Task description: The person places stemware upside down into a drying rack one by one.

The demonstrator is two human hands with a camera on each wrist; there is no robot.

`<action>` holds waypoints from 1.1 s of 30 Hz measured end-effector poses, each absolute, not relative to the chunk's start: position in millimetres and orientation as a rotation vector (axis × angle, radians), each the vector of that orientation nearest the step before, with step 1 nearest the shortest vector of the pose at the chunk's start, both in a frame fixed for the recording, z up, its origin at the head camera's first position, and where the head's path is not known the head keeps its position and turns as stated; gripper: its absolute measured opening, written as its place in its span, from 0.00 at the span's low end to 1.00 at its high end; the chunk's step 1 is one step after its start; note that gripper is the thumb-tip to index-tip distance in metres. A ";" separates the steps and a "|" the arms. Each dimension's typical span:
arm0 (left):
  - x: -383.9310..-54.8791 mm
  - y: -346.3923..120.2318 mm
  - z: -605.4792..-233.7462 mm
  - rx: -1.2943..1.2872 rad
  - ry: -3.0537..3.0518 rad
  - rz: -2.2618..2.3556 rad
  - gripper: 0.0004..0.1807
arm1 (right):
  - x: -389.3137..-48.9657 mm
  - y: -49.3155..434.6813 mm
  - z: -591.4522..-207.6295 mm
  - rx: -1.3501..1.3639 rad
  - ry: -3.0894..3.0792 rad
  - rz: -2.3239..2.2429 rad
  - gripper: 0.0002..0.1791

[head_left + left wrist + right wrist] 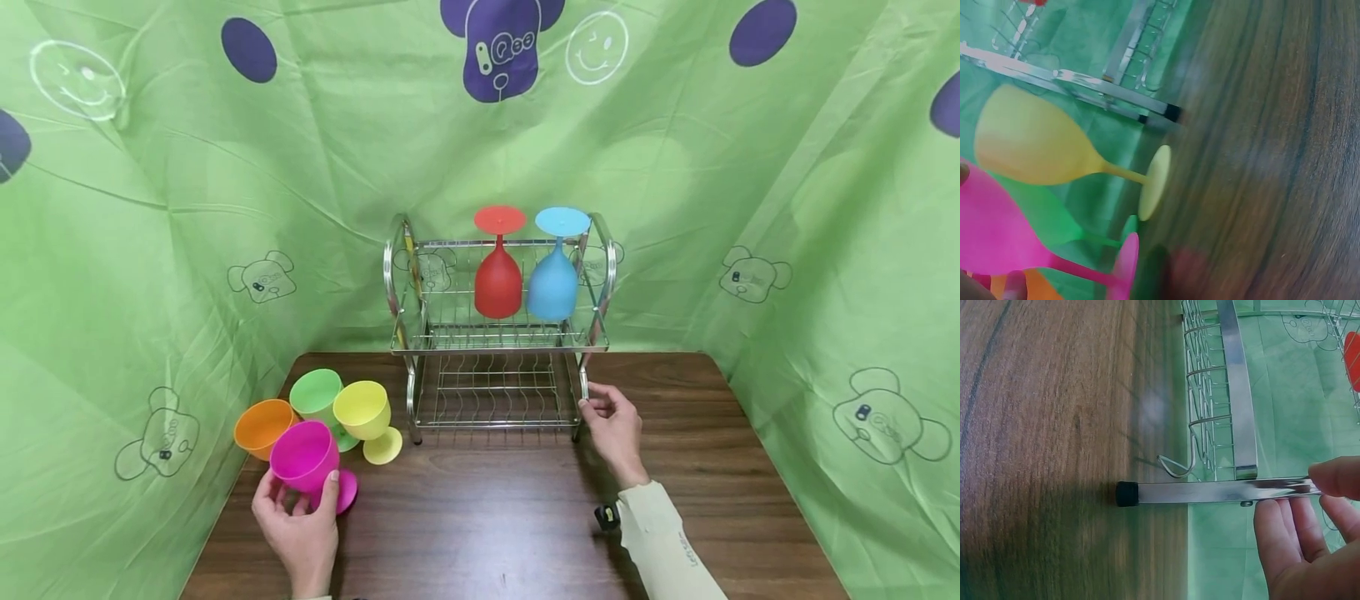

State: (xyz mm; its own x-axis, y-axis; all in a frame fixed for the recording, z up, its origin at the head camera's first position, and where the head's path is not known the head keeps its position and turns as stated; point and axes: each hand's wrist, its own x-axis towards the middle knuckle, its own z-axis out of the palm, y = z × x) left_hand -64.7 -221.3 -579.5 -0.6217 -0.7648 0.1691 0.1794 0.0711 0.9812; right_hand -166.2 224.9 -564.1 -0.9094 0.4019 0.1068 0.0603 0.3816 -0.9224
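At the desk (487,508), left hand (302,527) grips pink goblet (303,458); right hand (617,429) pinches rack frame (1210,492). Apparent step: pickup; next move likely calls for lifting, then inverting.

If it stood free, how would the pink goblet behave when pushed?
The pink goblet seems stiff, with no visible dent in the left hand. It may tip easily, its deep bowl topping a thin stem, and could roll, given its round foot.
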 end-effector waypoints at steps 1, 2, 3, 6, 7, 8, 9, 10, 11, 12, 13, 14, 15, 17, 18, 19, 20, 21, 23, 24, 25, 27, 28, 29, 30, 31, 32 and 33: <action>-62.1 -220.7 -577.0 0.589 -1.643 -1.627 0.49 | -166.1 225.5 -563.1 -0.402 -2.339 1.536 0.17; -59.4 -219.8 -574.2 0.583 -1.670 -1.604 0.49 | -165.9 226.1 -562.0 -0.397 -2.349 1.531 0.17; -56.6 -218.9 -571.5 0.574 -1.704 -1.577 0.50 | -165.6 226.7 -560.8 -0.390 -2.362 1.528 0.18; -49.8 -215.6 -563.0 0.535 -1.809 -1.488 0.51 | -164.0 228.3 -557.2 -0.376 -2.410 1.510 0.20; -48.1 -214.4 -560.0 0.517 -1.842 -1.460 0.51 | -163.3 228.5 -555.9 -0.372 -2.427 1.500 0.20; -46.5 -213.0 -556.9 0.494 -1.869 -1.436 0.52 | -162.5 228.6 -554.4 -0.363 -2.448 1.482 0.21; -45.3 -211.7 -553.9 0.472 -1.888 -1.419 0.52 | -161.5 228.4 -553.0 -0.356 -2.469 1.466 0.22; -44.5 -210.5 -551.2 0.443 -1.900 -1.411 0.53 | -160.4 228.1 -551.6 -0.348 -2.489 1.447 0.23; -44.1 -209.5 -548.6 0.412 -1.915 -1.404 0.53 | -159.4 227.5 -550.1 -0.342 -2.503 1.433 0.25; -43.7 -208.3 -545.8 0.381 -1.931 -1.399 0.53 | -158.4 226.9 -548.4 -0.335 -2.516 1.417 0.26; -43.6 -207.5 -543.6 0.345 -1.945 -1.396 0.53 | -157.3 226.1 -546.7 -0.329 -2.529 1.400 0.27; -43.5 -206.7 -541.6 0.313 -1.962 -1.393 0.53 | -156.0 225.2 -544.5 -0.322 -2.539 1.388 0.27; -43.6 -205.9 -539.5 0.287 -1.981 -1.389 0.53 | -154.7 224.3 -542.0 -0.320 -2.546 1.381 0.28; -43.6 -204.2 -535.0 0.240 -2.028 -1.377 0.53 | -151.7 222.3 -536.2 -0.309 -2.558 1.366 0.28; -43.5 -203.3 -532.5 0.222 -2.055 -1.370 0.53 | -150.1 221.2 -532.8 -0.301 -2.564 1.363 0.29; -43.4 -202.3 -530.0 0.204 -2.081 -1.359 0.53 | -148.3 220.0 -529.6 -0.291 -2.573 1.355 0.29; -43.3 -201.2 -527.1 0.190 -2.110 -1.345 0.54 | -146.2 218.6 -526.0 -0.278 -2.578 1.358 0.29; -43.2 -200.0 -524.2 0.171 -2.138 -1.327 0.53 | -144.1 217.2 -522.5 -0.261 -2.581 1.365 0.29; -43.6 -197.5 -518.4 0.124 -2.194 -1.286 0.53 | -139.8 213.9 -515.7 -0.222 -2.581 1.383 0.29; -43.9 -196.0 -515.6 0.096 -2.220 -1.268 0.53 | -137.8 212.0 -512.7 -0.194 -2.577 1.399 0.29; -44.4 -194.4 -512.8 0.066 -2.243 -1.247 0.53 | -135.5 210.1 -509.3 -0.159 -2.571 1.420 0.29; -45.9 -190.3 -507.2 0.006 -2.288 -1.215 0.53 | -130.6 206.0 -503.0 -0.067 -2.558 1.461 0.28; -46.7 -187.9 -504.6 -0.027 -2.312 -1.198 0.53 | -127.9 204.1 -500.0 -0.014 -2.552 1.482 0.28; -47.5 -185.2 -502.1 -0.066 -2.331 -1.182 0.53 | -124.6 202.3 -497.3 0.044 -2.547 1.505 0.28; -48.1 -182.3 -499.7 -0.108 -2.351 -1.158 0.53 | -121.0 200.6 -494.5 0.108 -2.540 1.533 0.28; -48.8 -179.2 -497.6 -0.157 -2.371 -1.124 0.53 | -117.2 198.8 -492.1 0.168 -2.536 1.551 0.28; -49.7 -175.8 -495.4 -0.211 -2.387 -1.089 0.53 | -113.1 197.1 -489.8 0.229 -2.531 1.566 0.29; -50.4 -172.3 -493.4 -0.265 -2.405 -1.046 0.52 | -109.0 195.3 -487.1 0.284 -2.522 1.584 0.29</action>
